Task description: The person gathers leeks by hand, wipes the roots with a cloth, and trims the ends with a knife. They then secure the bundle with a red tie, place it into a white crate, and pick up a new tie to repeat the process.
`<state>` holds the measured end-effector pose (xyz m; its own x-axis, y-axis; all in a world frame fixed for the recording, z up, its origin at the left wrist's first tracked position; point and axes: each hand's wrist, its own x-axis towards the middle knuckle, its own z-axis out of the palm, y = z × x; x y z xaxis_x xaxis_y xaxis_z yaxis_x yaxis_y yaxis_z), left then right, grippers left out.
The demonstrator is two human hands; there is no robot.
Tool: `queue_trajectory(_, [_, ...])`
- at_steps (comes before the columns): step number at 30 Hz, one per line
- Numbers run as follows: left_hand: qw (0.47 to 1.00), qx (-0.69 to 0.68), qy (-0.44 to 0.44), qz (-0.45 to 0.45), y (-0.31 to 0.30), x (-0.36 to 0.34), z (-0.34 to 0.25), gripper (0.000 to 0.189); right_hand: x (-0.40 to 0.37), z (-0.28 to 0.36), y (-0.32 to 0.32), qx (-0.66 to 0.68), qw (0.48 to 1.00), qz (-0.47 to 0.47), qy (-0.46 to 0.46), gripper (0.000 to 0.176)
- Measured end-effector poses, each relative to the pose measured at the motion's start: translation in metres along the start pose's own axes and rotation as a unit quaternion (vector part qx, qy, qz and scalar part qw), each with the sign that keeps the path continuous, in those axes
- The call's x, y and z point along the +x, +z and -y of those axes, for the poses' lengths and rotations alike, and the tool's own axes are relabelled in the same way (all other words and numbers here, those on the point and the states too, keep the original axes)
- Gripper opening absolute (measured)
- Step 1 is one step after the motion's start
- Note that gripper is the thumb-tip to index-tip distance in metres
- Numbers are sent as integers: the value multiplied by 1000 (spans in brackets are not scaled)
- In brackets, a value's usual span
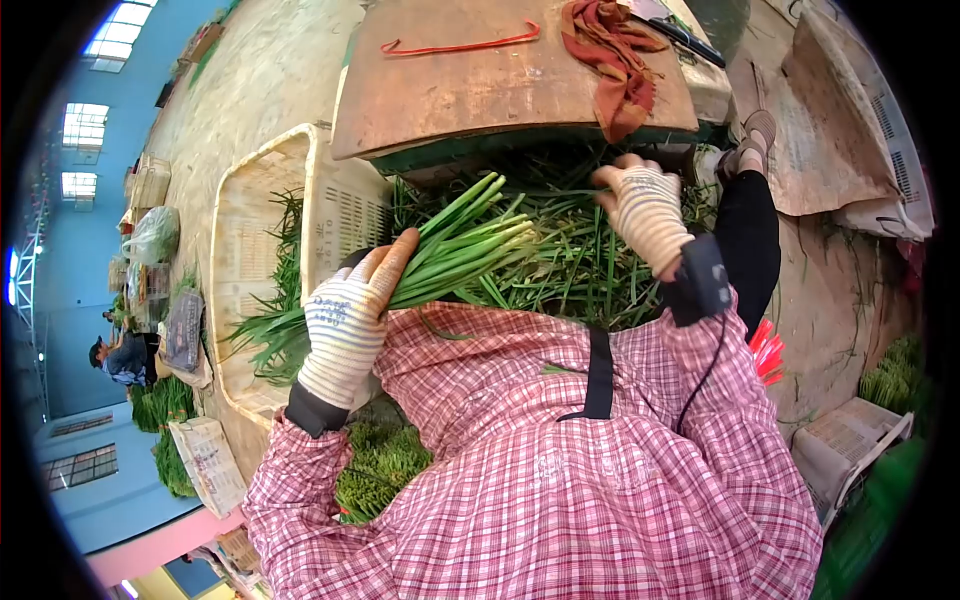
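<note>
My left hand [350, 310], in a striped knit glove with bare fingertips, is closed around a bundle of long green stalks [455, 240]. Their pale cut ends point up and to the right, and the leafy ends hang at lower left over a whitish crate [232, 290]. My right hand [643, 205], gloved the same way, hovers at the upper right of a heap of loose green leaves [585, 250]. Its fingers are bent and partly apart, with nothing visible between them. The heap lies between my lap and a wooden board.
On the wooden board [460, 90] lie a red strip [470, 42] and a reddish cloth [620, 65]. Another green bundle [385, 465] is below my left arm. Crates [850, 445] stand at lower right. A person [125, 358] is far off at left.
</note>
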<state>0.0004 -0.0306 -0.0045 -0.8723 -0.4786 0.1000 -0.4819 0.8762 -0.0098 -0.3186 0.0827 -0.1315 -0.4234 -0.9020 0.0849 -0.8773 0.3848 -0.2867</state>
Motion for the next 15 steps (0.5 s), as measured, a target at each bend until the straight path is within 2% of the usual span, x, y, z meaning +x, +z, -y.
queue_trajectory(2, [1000, 13, 16, -7, 0, 6, -5, 73, 1, 17, -5, 280, 954, -52, -97, 28])
queue_trajectory(4, [999, 25, 31, -15, -2, 12, -12, 70, 2, 30, -10, 363, 924, 40, -113, 36])
queue_trajectory(5, [999, 31, 38, -23, 0, 13, -13, 69, 0, 37, -12, 485, 866, 111, -57, 40])
queue_trajectory(6, [999, 29, 41, -20, -1, 15, -14, 70, -3, 44, -13, 594, 784, 177, -2, 45])
queue_trajectory(7, [999, 28, 42, -16, -3, 14, -14, 72, -6, 49, -4, 621, 774, 118, 25, 42])
queue_trajectory(9, [999, 18, 30, -14, -3, 12, -11, 75, 0, 33, 13, 405, 914, 3, 26, 37])
queue_trajectory(11, [1000, 3, 7, -20, 0, 8, -4, 78, 2, 8, 20, 163, 983, -79, -6, 29])
queue_trajectory(12, [1000, -1, 6, -30, 1, 9, -2, 79, 1, 12, 9, 191, 979, -67, 7, 24])
queue_trajectory(14, [999, -15, 10, -41, 4, 11, -5, 81, -1, 43, -18, 254, 939, -191, -132, 21])
queue_trajectory(15, [999, -16, 12, -25, 3, 13, -8, 80, -2, 54, -29, 220, 946, -156, -179, 19])
